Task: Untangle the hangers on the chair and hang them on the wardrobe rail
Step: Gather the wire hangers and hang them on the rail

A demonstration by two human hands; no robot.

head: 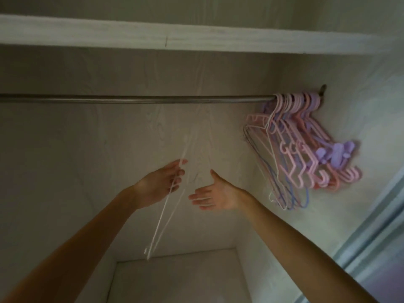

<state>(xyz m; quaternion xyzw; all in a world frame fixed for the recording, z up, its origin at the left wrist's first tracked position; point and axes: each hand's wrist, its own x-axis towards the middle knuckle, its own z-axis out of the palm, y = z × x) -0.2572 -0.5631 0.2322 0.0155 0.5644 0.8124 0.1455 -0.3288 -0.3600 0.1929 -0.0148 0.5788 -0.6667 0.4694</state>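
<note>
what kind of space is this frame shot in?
Most likely the inside of a wardrobe or closet: a metal rail spans it under a shelf, with a bunch of pink and purple hangers at its right end. The left hand holds white wire hangers.

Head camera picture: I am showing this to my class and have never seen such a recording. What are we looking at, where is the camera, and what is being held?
There is no machine here. A person wears a camera on the head, so you look along their own bare arms into a wardrobe. A metal rail runs across under a shelf. At its right end hangs a bunch of pink and purple hangers. The left hand grips thin white hangers, blurred, perhaps two. The right hand is open, palm showing, holding nothing.
</note>
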